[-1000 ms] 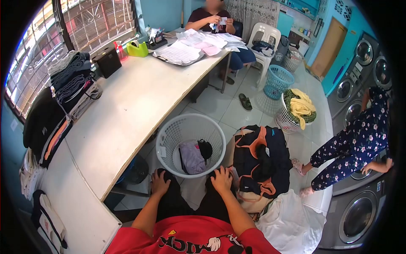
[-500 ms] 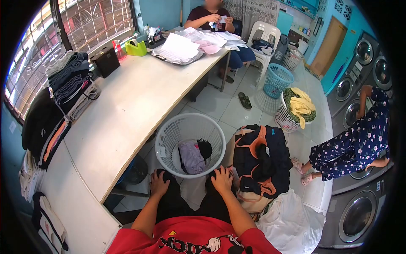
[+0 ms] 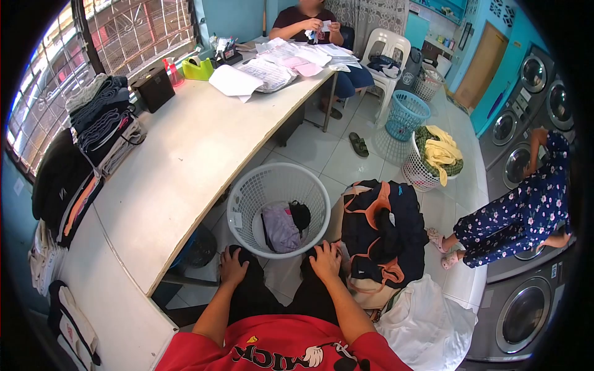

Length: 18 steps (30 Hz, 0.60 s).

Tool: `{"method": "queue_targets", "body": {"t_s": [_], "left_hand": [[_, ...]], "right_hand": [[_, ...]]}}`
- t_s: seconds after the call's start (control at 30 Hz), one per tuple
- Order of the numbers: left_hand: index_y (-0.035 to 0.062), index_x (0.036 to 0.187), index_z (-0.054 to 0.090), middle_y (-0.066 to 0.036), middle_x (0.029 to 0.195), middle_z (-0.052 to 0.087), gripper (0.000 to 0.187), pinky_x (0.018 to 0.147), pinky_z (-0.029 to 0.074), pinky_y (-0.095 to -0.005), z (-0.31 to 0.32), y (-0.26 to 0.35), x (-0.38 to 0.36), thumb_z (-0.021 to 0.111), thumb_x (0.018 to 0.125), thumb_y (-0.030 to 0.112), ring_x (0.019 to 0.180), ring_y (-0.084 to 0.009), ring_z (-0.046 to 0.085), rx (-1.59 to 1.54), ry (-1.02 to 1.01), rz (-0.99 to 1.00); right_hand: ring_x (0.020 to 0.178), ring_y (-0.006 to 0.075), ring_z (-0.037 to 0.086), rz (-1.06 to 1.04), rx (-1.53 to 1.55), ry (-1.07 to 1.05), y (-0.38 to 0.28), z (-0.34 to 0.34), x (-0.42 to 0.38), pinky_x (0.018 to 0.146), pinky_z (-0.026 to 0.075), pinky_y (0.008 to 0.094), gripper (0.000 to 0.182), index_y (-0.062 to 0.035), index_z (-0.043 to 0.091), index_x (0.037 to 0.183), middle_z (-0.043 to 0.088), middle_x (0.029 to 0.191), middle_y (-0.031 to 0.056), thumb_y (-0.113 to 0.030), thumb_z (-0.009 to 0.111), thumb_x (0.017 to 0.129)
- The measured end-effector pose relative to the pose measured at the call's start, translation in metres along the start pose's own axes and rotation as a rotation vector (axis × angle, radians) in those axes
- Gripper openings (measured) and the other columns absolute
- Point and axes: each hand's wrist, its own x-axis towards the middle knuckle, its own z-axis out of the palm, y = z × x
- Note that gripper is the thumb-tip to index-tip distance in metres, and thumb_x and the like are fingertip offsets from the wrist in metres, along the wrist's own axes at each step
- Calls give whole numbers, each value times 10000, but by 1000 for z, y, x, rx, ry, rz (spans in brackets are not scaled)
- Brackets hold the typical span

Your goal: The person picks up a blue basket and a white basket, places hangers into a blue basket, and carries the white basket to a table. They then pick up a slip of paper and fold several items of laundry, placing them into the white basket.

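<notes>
My left hand (image 3: 233, 268) lies on my left knee, empty, its fingers spread over the dark trousers. On the other knee rests my right hand (image 3: 325, 261), also empty with fingers apart. Just beyond both knees stands a white laundry basket (image 3: 238, 185). At its bottom are a lilac garment (image 3: 281, 229) and a small black cloth (image 3: 300, 216). Right of my right hand is a heap of dark clothes with orange trim (image 3: 402, 229), near a white cloth (image 3: 427, 321).
A white table (image 3: 167, 167) runs along my left, bearing folded clothes (image 3: 102, 117) and papers (image 3: 272, 74). A seated person (image 3: 309, 28) holds a small paper behind it. At right, someone in floral clothes (image 3: 526, 210) stands by washing machines (image 3: 526, 309). A basket with yellow cloth (image 3: 424, 173) stands ahead.
A white sheet on the table now lies further left, beside the clipped papers, uncovering a printed page. The person in floral clothes has shifted slightly. My hands stay on my knees.
</notes>
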Motion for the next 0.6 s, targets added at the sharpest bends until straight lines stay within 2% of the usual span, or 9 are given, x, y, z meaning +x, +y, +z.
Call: {"method": "queue_targets", "body": {"t_s": [0.6], "left_hand": [[181,1229,364,-118,1357,157,568,936,252,-523,1,0,-1,581,727,336,1244,-327,156,-7,-14,-9]], "right_hand": [[1173,309,302,16,1,4,0,1,0,875,315,507,393,-134,531,1065,380,1216,82,-296,591,712]]}}
